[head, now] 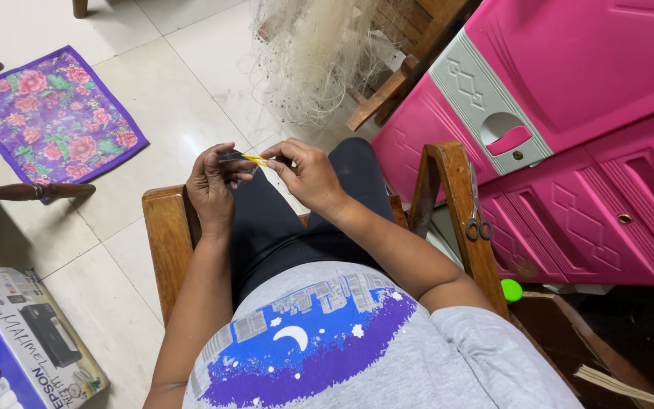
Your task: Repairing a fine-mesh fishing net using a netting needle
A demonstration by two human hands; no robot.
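I look down on two bare hands held together above my lap. My left hand is curled, its fingertips pinching the dark end of a thin yellow netting needle. My right hand meets it from the other side, thumb and forefinger closed on the needle's far end, so the tool lies nearly level between both hands, just above my knees. Fine pale line seems to run from the needle, though it is too thin to follow.

Below the hands are my legs in dark trousers and, nearer the camera, a grey shirt with a blue and purple night-sky print. I sit on a wooden chair; its armrests flank my forearms. A pair of scissors hangs against the right armrest, points up.

Straight ahead, beyond the hands, a heap of cream fishing net drapes down over a wooden frame onto the pale tiled floor. To the right stands a bright pink plastic cabinet with a grey latch panel. A small green ball sits at its foot. To the left on the floor lies a purple mat patterned with pink flowers, and at the lower left corner a printer box.
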